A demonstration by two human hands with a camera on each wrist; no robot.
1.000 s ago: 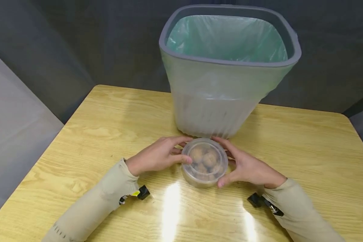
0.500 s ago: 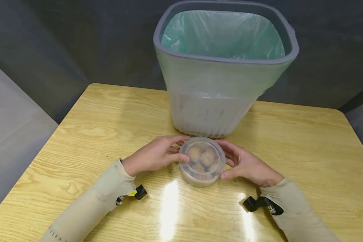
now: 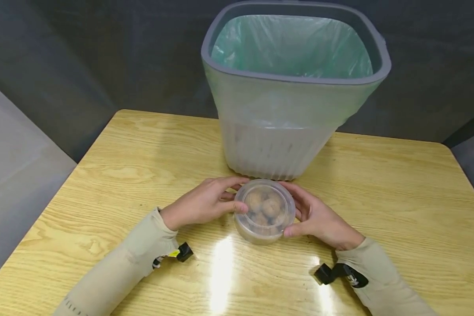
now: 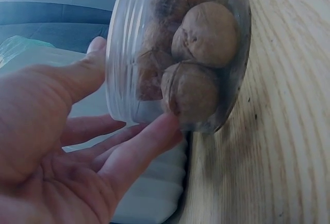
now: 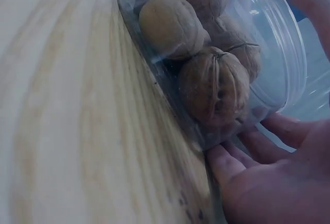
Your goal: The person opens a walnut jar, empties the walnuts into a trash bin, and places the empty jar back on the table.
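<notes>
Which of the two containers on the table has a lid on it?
The small clear tub of walnuts, held between both hands, is lidded; the big bin behind it stands open, lined with a green bag.

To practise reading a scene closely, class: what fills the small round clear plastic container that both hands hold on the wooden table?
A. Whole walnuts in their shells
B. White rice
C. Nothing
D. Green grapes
A. Through the wall of the small round clear plastic container, held between the left hand and the right hand, brown ridged walnuts in their shells show plainly in both wrist views.
</notes>
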